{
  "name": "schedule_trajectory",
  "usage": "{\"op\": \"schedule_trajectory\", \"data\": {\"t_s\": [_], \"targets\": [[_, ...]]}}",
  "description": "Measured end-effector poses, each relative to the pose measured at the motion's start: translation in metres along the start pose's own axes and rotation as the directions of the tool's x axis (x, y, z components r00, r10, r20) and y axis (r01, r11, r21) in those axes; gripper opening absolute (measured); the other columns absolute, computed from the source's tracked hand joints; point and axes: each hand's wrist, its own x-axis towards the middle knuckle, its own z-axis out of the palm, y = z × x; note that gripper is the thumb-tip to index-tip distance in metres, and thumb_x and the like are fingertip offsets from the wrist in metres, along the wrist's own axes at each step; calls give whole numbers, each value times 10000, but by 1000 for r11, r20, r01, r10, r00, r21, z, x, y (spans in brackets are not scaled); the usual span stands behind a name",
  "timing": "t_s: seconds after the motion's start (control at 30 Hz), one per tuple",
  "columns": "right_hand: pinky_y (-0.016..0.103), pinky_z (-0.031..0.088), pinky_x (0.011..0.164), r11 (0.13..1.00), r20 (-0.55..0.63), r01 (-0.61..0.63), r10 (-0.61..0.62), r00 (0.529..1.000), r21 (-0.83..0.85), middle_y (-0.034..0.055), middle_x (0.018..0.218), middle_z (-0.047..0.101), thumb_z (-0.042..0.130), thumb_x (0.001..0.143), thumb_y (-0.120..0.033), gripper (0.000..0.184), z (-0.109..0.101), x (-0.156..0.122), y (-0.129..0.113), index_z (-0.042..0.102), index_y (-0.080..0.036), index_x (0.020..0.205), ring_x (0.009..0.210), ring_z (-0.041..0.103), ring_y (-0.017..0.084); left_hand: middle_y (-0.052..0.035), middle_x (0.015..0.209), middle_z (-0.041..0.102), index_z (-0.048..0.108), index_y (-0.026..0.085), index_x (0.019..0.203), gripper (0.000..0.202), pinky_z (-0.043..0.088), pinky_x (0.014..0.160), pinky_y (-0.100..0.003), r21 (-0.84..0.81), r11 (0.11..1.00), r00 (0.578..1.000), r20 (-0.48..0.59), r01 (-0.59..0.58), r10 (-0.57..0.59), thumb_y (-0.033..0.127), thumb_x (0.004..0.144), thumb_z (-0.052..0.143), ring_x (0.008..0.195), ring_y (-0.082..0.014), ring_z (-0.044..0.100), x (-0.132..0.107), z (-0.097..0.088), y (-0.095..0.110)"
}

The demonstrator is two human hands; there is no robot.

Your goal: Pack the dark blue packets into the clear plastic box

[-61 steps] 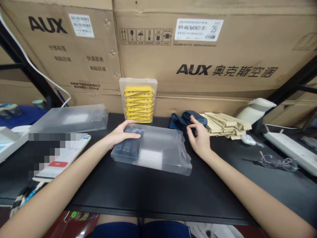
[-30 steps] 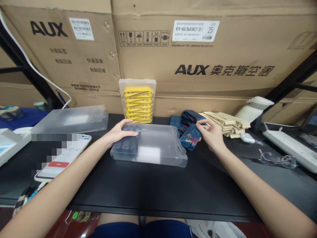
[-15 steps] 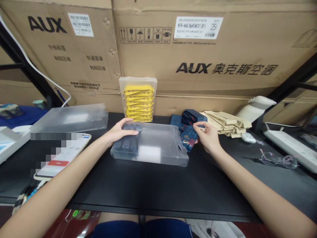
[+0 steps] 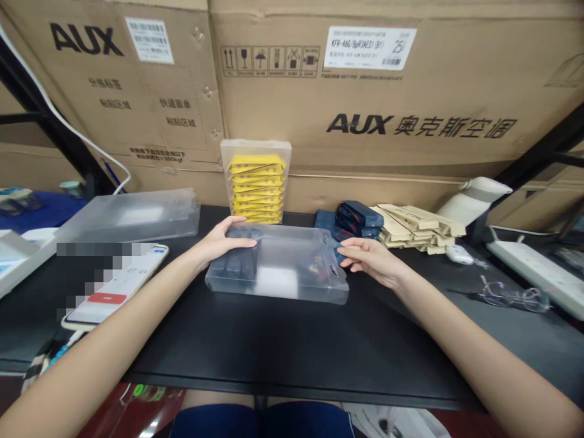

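Observation:
A frosted clear plastic box [image 4: 283, 277] lies flat on the black table [image 4: 283, 347], its open end facing right. My left hand [image 4: 223, 242] rests on the box's left end, fingers curled over several dark blue packets [image 4: 237, 263] inside. At the open right end my right hand [image 4: 371, 260] pushes a dark blue packet [image 4: 319, 263] into the mouth, fingers pinched on it. Behind that hand lies a small pile of dark blue packets [image 4: 353, 218].
An upright clear box of yellow packets [image 4: 256, 187] stands at the back. An empty clear box [image 4: 130, 216] and a phone [image 4: 121, 287] lie left. Tan packets [image 4: 417, 228], a white lamp base [image 4: 474, 204], glasses [image 4: 515, 297] and a power strip [image 4: 533, 274] lie right. Cardboard cartons [image 4: 365, 91] wall the back.
My right hand picked one dark blue packet off the pile, carried it left and slid it into the box's open end. My left hand stayed on the box.

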Motion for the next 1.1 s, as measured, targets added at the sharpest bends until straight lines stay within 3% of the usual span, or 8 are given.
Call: {"op": "schedule_trajectory", "data": {"t_s": [0.13, 0.43, 0.6, 0.7, 0.9, 1.1], "targets": [[176, 571, 567, 998, 53, 9, -12, 999, 65, 20, 636, 712, 879, 594, -263, 339, 0, 0, 2, 584, -177, 736, 602, 714, 135, -67, 1252, 604, 554, 245, 1234, 764, 501, 965, -398, -14, 1000, 1000, 5, 10, -10, 390, 549, 861, 1149, -276, 593, -3, 1, 3], [221, 554, 708, 993, 76, 112, -115, 990, 37, -43, 667, 666, 891, 553, -390, 444, 5, 1, 5, 568, -191, 784, 660, 677, 104, -71, 1283, 583, 565, 229, 1209, 722, 477, 1001, -406, 8, 1000, 999, -32, 14, -14, 367, 559, 849, 1176, -281, 574, -7, 4, 7], [189, 466, 609, 990, 245, 142, -132, 961, -25, -46, 696, 608, 819, 674, -403, 350, 8, -4, 6, 576, -184, 801, 625, 572, 73, -67, 1257, 600, 568, 233, 1198, 717, 477, 1001, -415, -4, 1000, 1000, 0, -8, 8, 394, 559, 851, 1173, -286, 576, -8, 6, 6], [219, 474, 635, 994, 291, 106, -98, 952, -11, -41, 715, 604, 819, 662, -412, 355, 11, -6, 8, 579, -194, 807, 641, 574, 90, -62, 1231, 616, 570, 243, 1195, 718, 490, 984, -418, -18, 1000, 999, 37, -16, 16, 408, 556, 854, 1155, -288, 589, -9, 8, 5], [278, 511, 847, 993, 310, 30, -64, 949, 111, 18, 1031, 683, 815, 662, -400, 317, 23, -11, 8, 638, -211, 845, 924, 649, 145, -64, 1210, 620, 571, 238, 1190, 708, 482, 988, -428, -7, 1000, 999, 19, -30, 31, 409, 562, 849, 1144, -286, 593, -10, 11, 4], [278, 537, 837, 991, 221, 67, -91, 971, 113, -15, 899, 688, 814, 669, -375, 269, 31, -9, 13, 656, -205, 804, 856, 659, 124, -70, 1231, 608, 570, 226, 1182, 716, 455, 1017, -436, 10, 999, 999, 13, -43, 43, 430, 556, 849, 1166, -289, 576, -10, 13, 2]]}}
